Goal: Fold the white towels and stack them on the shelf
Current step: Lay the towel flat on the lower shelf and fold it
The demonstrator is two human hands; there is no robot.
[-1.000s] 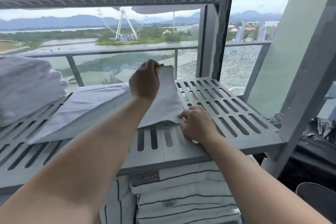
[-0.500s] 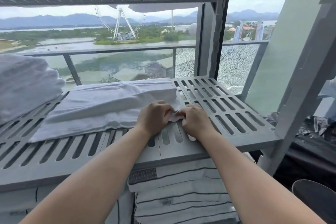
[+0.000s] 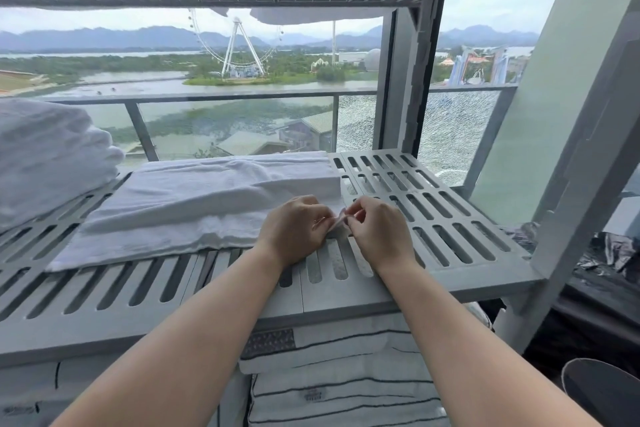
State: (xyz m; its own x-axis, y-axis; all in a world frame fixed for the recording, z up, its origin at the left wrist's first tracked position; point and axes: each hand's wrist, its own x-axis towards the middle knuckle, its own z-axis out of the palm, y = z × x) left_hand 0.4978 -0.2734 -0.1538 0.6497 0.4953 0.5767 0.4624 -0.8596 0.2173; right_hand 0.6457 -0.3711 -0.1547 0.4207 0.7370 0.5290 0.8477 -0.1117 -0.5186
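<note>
Pinching a near corner of the white towel [image 3: 194, 204] with left hand [image 3: 294, 224] and right hand [image 3: 377, 230]. Spread on the slatted shelf [image 3: 460, 229] (folded stack [image 3: 45, 156] at left).

One wide-angle view only, worn on the person's head. It faces forward and slightly down along both forearms, close over the slatted shelf [image 3: 104, 329]. The left hand [image 3: 294, 224] and right hand [image 3: 377, 230] sit mid-frame at the towel [image 3: 194, 204]. The far field runs past a glass railing [image 3: 242, 96] to water and hills.
</note>
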